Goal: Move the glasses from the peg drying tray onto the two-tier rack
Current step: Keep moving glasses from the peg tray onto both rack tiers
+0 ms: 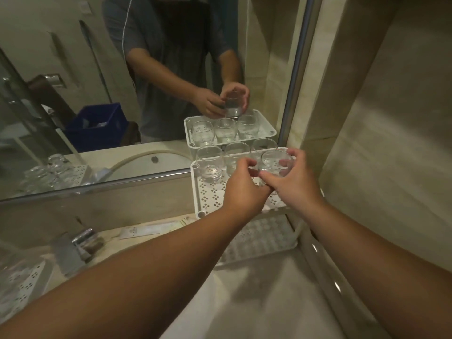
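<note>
A white two-tier rack (208, 199) with a perforated top shelf stands against the mirror at the right. Three clear glasses stand upright along its back edge, the leftmost glass (209, 165) plainly seen. A further clear glass (275, 163) is held over the top shelf by both hands: my right hand (297, 182) wraps its right side and my left hand (244, 189) touches its left side. The peg drying tray (22, 287) lies blurred at the bottom left with glasses on it. The rack's lower shelf (259, 238) shows under my wrists.
A large mirror (110, 94) behind the counter repeats the rack, the glasses and a person. A chrome faucet (84, 241) and a paper sachet (146, 231) sit on the counter. A tiled wall (379, 118) closes the right side. A sink rim (318, 265) runs below.
</note>
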